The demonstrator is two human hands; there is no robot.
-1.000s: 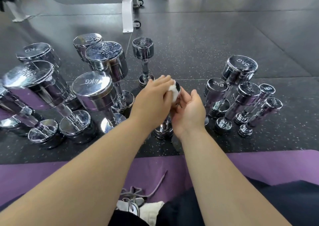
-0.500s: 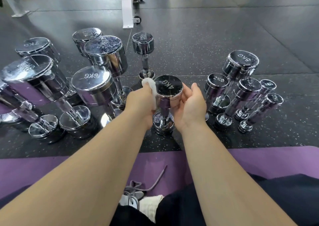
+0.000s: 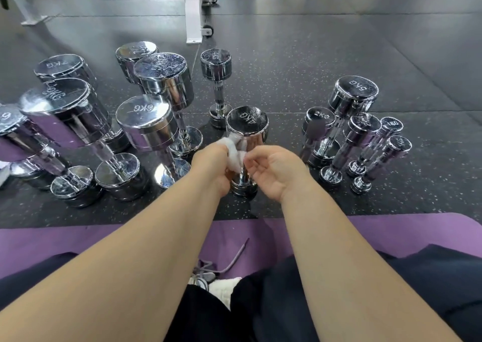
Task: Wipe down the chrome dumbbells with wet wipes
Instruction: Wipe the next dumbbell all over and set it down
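Dumbbell 4KG [image 3: 246, 130]: upright on floor [image 3: 313, 54] just past mat [image 3: 378, 229], handle mostly hidden by hands | left hand [image 3: 212, 164]: grips wipe [image 3: 233, 156] at handle top | right hand [image 3: 273, 169]: fingers curled at wipe's edge, pinch unclear | left cluster [image 3: 146, 122]: heavier, outermost cut off | right cluster [image 3: 352, 93]: lighter, markings blurred | bench frame [image 3: 194, 15]: top cropped

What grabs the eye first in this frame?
Dead centre, both hands meet at the upright 4KG dumbbell: the left hand grips a white wipe at its handle, the right hand curled close beside. Bigger chrome ones like the 6KG dumbbell crowd the floor at left, slimmer ones like the 1KG dumbbell stand at right, and a purple mat crosses the foreground.
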